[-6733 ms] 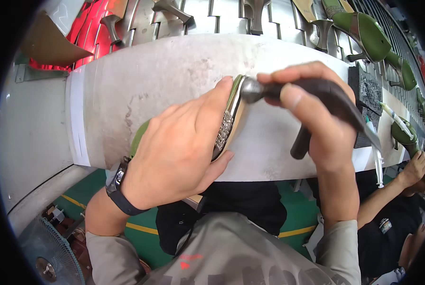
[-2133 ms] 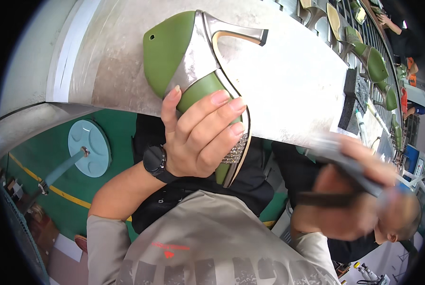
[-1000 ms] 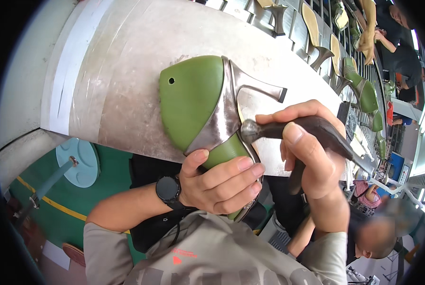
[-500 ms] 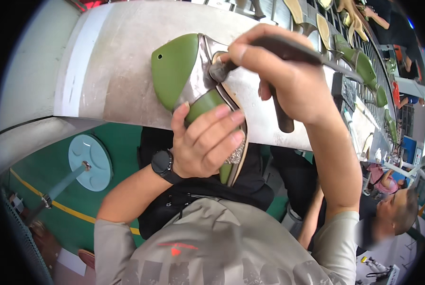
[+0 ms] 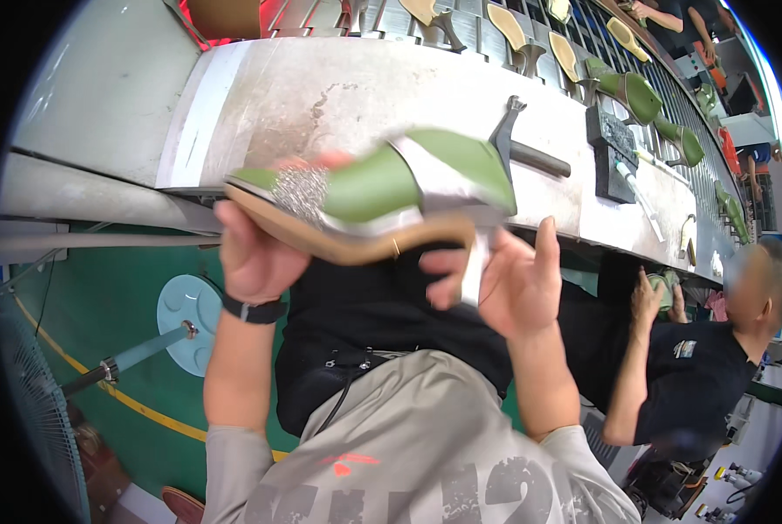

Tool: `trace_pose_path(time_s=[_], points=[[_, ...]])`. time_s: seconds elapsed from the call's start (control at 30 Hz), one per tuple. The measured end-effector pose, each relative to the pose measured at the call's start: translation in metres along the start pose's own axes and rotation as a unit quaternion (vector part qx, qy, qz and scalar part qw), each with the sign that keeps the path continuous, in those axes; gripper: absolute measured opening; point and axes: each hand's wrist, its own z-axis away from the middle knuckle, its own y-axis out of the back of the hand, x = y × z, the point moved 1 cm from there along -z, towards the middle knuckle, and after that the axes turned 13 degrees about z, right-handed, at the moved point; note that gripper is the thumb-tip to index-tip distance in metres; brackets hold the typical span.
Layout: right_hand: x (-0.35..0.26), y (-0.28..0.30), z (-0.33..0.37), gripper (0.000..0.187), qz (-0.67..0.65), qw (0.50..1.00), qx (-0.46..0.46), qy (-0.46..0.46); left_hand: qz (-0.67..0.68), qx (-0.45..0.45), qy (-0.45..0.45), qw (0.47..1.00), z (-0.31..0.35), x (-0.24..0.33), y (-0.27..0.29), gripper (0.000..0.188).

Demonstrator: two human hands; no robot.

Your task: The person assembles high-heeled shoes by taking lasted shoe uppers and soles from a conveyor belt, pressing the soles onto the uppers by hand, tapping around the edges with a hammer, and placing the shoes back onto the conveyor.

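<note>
Green high-heeled shoe (image 5: pixel 369 188), motion-blurred, is held up at the table's (image 5: pixel 373 96) near edge — toe left, tan sole toward the wearer. Left hand (image 5: pixel 260 262) grips the toe end. Right hand (image 5: pixel 522 284) is spread wide, thumb raised, fingers behind the heel (image 5: pixel 475 269). Hammer (image 5: pixel 539 159) lies on the table — black block (image 5: pixel 611 148) and syringe (image 5: pixel 640 199) farther right.

A head-worn fisheye camera looks down closely on the hands (image 5: pixel 522 284) and worktable (image 5: pixel 443 92).
</note>
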Motion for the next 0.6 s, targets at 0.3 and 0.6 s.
trace_pose_path(time_s=[0.3,0.6], points=[[0.072,-0.025,0.085,0.099,0.229,0.973,0.038,0.003,0.062,0.123,0.06,0.989,-0.009,-0.035,-0.028,0.067],[0.086,-0.029,0.137,0.093,0.224,0.972,0.076,-0.003,0.026,0.057,0.097,0.993,0.0,-0.056,-0.072,0.073]])
